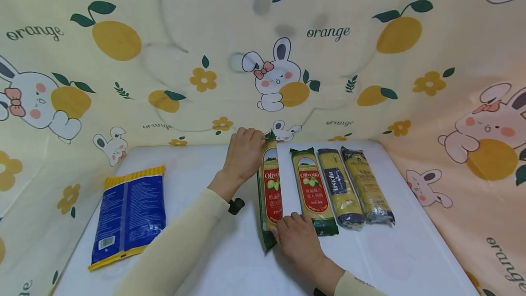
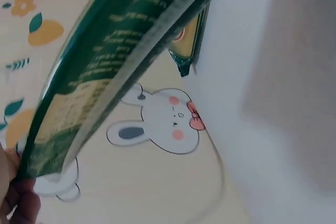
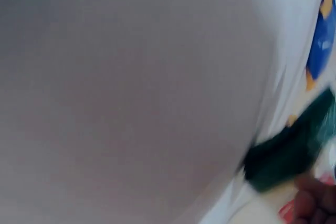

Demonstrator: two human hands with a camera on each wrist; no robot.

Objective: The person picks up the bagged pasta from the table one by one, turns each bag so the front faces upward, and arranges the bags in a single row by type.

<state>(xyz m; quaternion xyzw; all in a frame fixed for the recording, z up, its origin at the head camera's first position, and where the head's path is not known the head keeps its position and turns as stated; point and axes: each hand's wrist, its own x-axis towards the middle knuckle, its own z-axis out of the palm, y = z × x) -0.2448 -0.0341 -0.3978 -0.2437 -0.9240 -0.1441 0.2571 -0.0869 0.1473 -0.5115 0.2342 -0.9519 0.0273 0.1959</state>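
A long green-and-gold pasta packet (image 1: pixel 271 186) with a red label stands at a slant over the middle of the white table. My left hand (image 1: pixel 245 152) pinches its far top end; in the left wrist view, the fingers (image 2: pixel 23 203) grip its corner and the packet's green printed side (image 2: pixel 105 61) shows. At the near end, my right hand (image 1: pixel 299 241) holds the lower right edge. The right wrist view shows the packet's dark green end (image 3: pixel 286 153), blurred, beside the fingertips (image 3: pixel 312 200). Just right lies a matching pasta packet (image 1: pixel 314 191).
Farther right lie a gold-and-blue pasta packet (image 1: pixel 340 188) and another gold pasta packet (image 1: pixel 367 186), side by side. A large blue bag with yellow ends (image 1: pixel 129 214) lies on the left of the table (image 1: pixel 230 259). Patterned cloth (image 1: pixel 230 26) hangs behind and along both sides.
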